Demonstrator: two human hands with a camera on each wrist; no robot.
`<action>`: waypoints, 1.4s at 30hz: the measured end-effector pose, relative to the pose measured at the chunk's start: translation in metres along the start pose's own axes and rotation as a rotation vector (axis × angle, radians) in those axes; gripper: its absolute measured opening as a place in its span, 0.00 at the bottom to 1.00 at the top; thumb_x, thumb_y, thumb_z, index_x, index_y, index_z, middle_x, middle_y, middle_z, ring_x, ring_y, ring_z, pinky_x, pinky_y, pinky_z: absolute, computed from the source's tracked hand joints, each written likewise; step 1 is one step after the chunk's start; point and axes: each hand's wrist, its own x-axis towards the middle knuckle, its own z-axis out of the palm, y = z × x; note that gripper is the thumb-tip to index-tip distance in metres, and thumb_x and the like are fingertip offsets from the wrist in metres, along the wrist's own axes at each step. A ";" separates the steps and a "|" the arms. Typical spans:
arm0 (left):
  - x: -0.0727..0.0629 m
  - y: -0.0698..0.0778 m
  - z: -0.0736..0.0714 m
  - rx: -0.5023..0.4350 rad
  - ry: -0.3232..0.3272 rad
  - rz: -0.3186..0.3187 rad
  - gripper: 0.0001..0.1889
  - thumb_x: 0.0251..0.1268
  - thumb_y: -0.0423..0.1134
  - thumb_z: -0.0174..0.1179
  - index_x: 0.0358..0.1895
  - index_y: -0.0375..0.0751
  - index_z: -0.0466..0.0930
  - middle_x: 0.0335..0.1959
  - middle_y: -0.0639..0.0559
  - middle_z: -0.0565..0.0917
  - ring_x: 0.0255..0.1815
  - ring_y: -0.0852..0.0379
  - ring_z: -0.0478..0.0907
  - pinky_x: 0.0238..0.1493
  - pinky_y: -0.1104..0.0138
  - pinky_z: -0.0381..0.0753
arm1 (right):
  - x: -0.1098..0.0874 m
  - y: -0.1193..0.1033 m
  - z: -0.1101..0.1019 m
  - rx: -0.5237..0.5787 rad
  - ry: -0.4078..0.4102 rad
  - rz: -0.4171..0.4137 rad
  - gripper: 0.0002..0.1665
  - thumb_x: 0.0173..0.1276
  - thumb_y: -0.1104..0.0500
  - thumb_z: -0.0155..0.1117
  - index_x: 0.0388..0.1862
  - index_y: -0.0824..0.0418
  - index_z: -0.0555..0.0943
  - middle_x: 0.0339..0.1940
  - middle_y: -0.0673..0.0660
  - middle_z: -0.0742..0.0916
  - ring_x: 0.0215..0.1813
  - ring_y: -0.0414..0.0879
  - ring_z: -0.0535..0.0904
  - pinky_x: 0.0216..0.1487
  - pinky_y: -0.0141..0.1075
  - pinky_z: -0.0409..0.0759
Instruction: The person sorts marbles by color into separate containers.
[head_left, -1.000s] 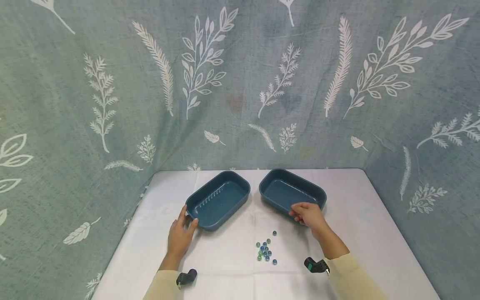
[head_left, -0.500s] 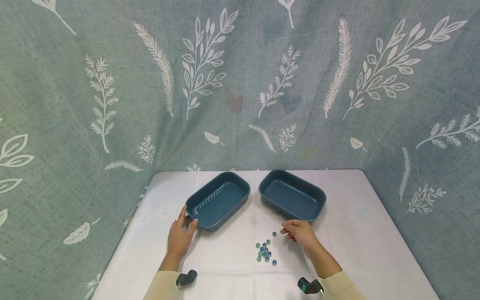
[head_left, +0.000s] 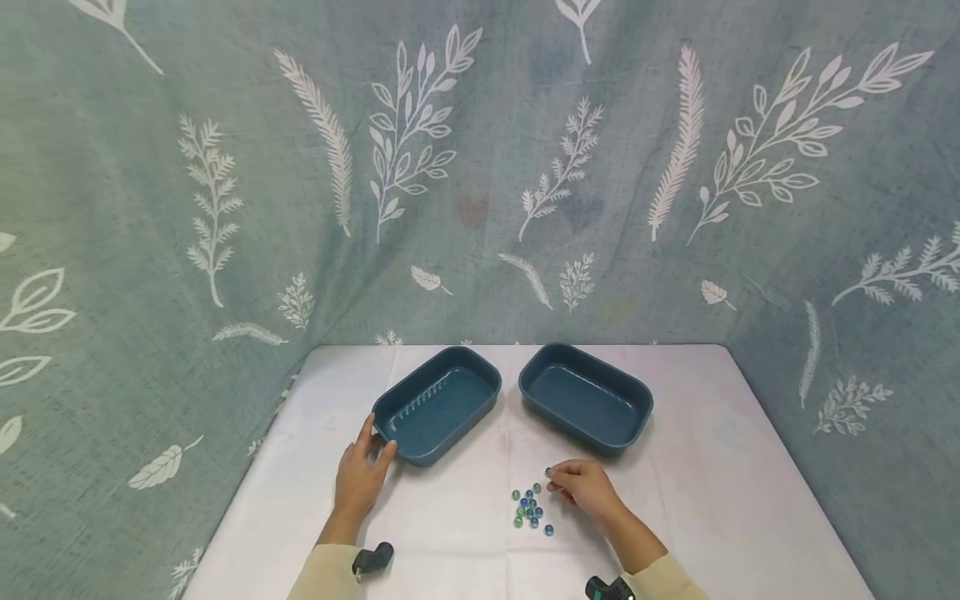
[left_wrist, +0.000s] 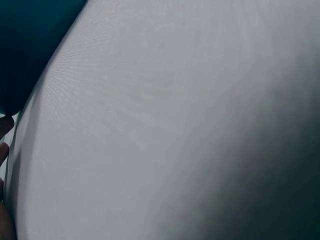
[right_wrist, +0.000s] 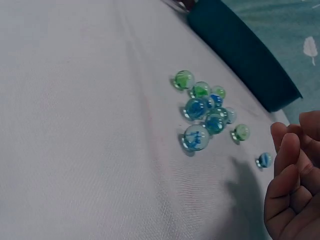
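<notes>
My left hand (head_left: 360,473) rests at the near left corner of the left blue tray (head_left: 408,454), thumb and index finger spread against its rim. In the left wrist view, fingertips (left_wrist: 5,125) show beside the tray's lower edge (left_wrist: 30,50). My right hand (head_left: 587,487) is low over the cloth, fingertips right by a lone blue marble (head_left: 548,472). The right wrist view shows these fingers loosely bent and holding nothing, with that blue marble (right_wrist: 265,160) just beyond them. A loose cluster of green and blue glass marbles (head_left: 529,513) lies to their left.
A second blue tray (head_left: 577,435) stands angled behind my right hand, with a small dark spot in its left corner. White cloth (head_left: 450,533) covers the table. Patterned grey-green fabric (head_left: 480,167) hangs around the back and sides.
My right hand has come from over the near rim of the right tray, down and leftward to the lone marble. The left hand keeps its place on the left tray.
</notes>
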 end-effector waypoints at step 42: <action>0.000 -0.004 0.002 -0.012 0.002 0.012 0.39 0.68 0.62 0.54 0.78 0.59 0.50 0.69 0.43 0.69 0.69 0.29 0.58 0.67 0.37 0.51 | 0.007 -0.003 0.032 -0.558 0.023 -0.047 0.04 0.64 0.58 0.67 0.30 0.54 0.84 0.22 0.46 0.80 0.28 0.42 0.74 0.32 0.37 0.74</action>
